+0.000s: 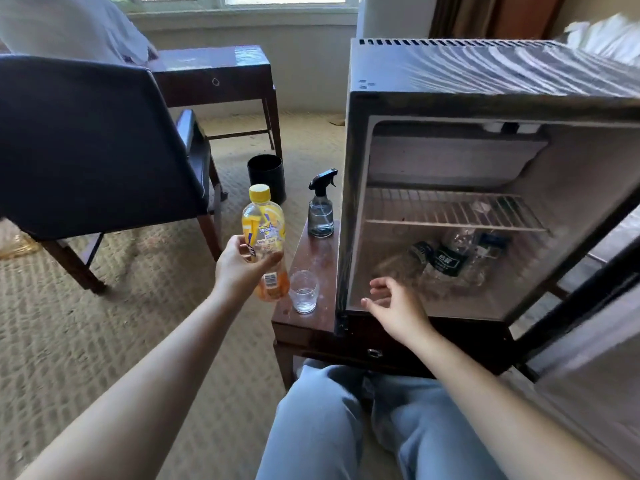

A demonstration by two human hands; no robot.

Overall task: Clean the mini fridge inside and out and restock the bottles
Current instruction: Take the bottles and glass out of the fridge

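Head view: her left hand (242, 268) grips the orange bottle (265, 244), fingers wrapped around it; right hand (394, 306) loosely spread at the fridge (485, 81) sill.

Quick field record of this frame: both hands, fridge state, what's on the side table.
left hand: grips orange drink bottle, yellow cap up, left of the fridge
right hand: open, empty, at the fridge's lower front edge
fridge: door open; water bottles lying on its floor, under the wire shelf
side table: spray bottle and glass, both upright
carpet: black bin
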